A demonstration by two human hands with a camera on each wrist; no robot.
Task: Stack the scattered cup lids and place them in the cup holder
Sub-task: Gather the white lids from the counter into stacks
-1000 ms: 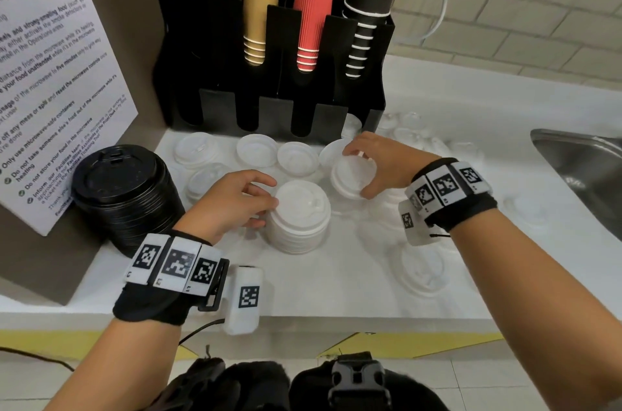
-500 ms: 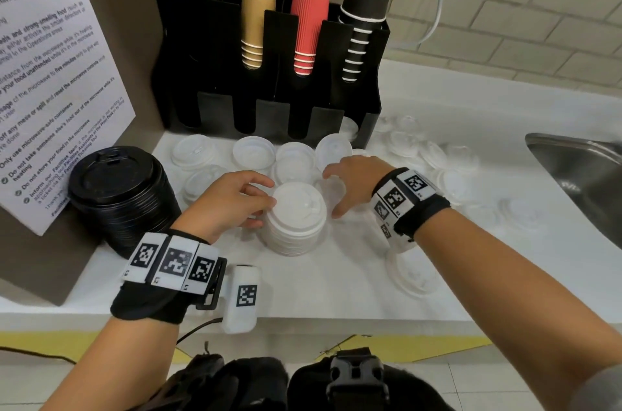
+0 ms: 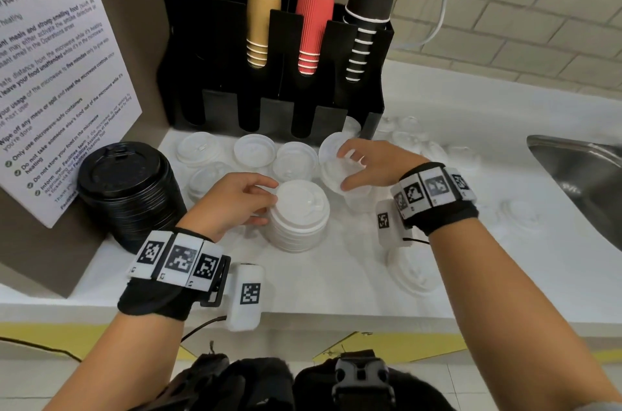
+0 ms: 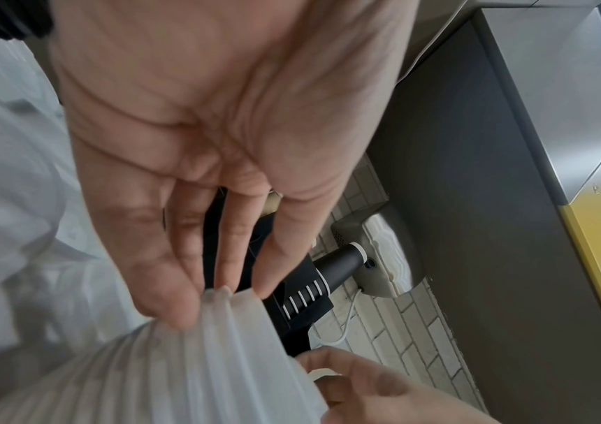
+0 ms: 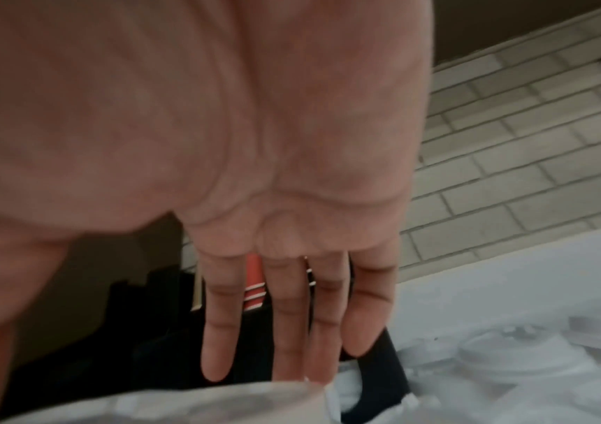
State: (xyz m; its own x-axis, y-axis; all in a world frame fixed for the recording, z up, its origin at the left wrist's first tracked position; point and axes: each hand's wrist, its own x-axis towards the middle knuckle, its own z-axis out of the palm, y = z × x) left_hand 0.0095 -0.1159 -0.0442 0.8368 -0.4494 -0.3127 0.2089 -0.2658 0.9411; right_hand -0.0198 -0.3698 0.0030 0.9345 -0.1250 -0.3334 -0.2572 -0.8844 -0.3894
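- Partly done, by the look of it: white stack of lids [image 3: 299,215] already several deep on the counter [image 3: 336,276], just off the tips of the left hand [image 3: 235,202].
- Left hand steadying that stack from the side, fingers [image 4: 168,287] nearly straight and touching the ribbed edge; thumb out of sight in the wrist view, so more a bracing touch than a firm grip.
- Right hand [image 3: 373,165] spread over a loose lid [image 3: 336,171] just beyond the stack, thumb and fingers curving round its rim. Lifted or only touched: cannot tell.
- In the right wrist view, fingers [image 5: 288,330] long and almost straight, a white edge under their tips.
- Left to gather: loose lids [image 3: 252,151] in a row past the fingertips of both hands, more scattered to the outside of the right hand.
- Cup holder [image 3: 276,107] standing beyond all the lids, cups in three slots; no white lids seen inside yet.
- Black lid stack [image 3: 128,188] just outside the left hand, untouched.
- Judgement: stacking under way, placing not begun.
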